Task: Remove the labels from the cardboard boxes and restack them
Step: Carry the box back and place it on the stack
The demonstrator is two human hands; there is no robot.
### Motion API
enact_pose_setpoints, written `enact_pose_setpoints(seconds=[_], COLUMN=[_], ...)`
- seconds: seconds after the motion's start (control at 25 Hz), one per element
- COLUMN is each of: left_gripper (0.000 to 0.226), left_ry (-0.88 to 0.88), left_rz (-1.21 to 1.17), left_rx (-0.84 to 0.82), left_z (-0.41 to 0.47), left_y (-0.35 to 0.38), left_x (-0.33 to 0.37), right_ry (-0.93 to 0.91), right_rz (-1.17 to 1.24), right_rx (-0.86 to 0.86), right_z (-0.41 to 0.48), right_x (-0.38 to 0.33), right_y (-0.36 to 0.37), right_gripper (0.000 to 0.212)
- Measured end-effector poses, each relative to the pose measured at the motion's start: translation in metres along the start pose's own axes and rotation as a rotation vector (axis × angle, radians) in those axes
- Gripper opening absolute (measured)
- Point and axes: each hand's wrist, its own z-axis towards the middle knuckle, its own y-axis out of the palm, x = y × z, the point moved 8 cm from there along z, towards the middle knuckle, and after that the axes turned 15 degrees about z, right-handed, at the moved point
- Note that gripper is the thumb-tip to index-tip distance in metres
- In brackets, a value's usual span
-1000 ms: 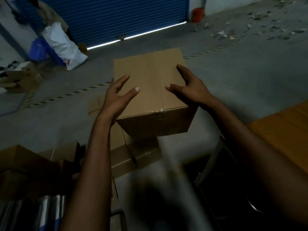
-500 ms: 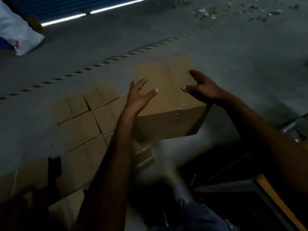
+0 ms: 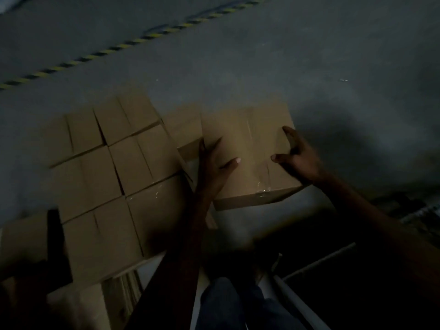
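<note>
I hold a plain brown cardboard box (image 3: 247, 144), sealed with clear tape, between both hands, just right of a group of similar boxes (image 3: 123, 163) packed side by side on the floor. My left hand (image 3: 212, 163) presses its left side, fingers straight and thumb lying on the top. My right hand (image 3: 297, 158) presses the right side, fingers spread over the edge and thumb on top. No label shows on the visible faces. The light is dim and the picture is blurred.
Grey concrete floor (image 3: 309, 67) stretches beyond the boxes, crossed by a yellow-and-black striped line (image 3: 119, 47). A dark metal frame with a pale bar (image 3: 321, 260) sits at the lower right. My leg in jeans (image 3: 228, 303) is below. More cardboard (image 3: 21, 236) lies at the lower left.
The box has come down and toward the packed boxes on the floor. My view has tilted downward, so the shutter door and white sack have left the picture. Both hands keep their hold.
</note>
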Motion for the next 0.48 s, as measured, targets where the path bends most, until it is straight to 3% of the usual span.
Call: enact_pose_setpoints(seconds=[0.24, 0.48], left_gripper=[0.074, 0.074], left_ry=[-0.032, -0.038], left_rz=[-0.026, -0.038], left_rx=[0.028, 0.011], left_z=[0.074, 0.144], left_y=[0.023, -0.001], left_x=[-0.037, -0.054], right_ry=[0.022, 0.008], right_rz=[0.013, -0.021], right_rx=[-0.022, -0.056], right_z=[0.087, 0.154], right_x=[0.021, -0.009], right_y=[0.031, 0.065], right_gripper=[0.107, 0.107])
